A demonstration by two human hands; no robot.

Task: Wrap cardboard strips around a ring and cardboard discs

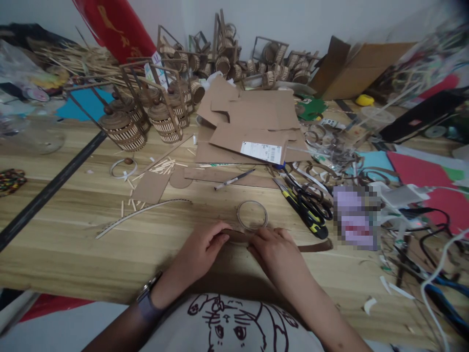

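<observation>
Between the two sets of fingers runs a cardboard strip [238,236], its free end lying out past the right hand [273,249]. That hand and the left hand [203,247] both pinch it, fingers closed on it. Judged step: bending or creasing the strip. Further shaping calls for even pressure. A cardboard ring [238,215] lies just beyond the fingertips, with scissors [308,208] further right. The thumbs are hidden, so the exact grip is unclear.
</observation>
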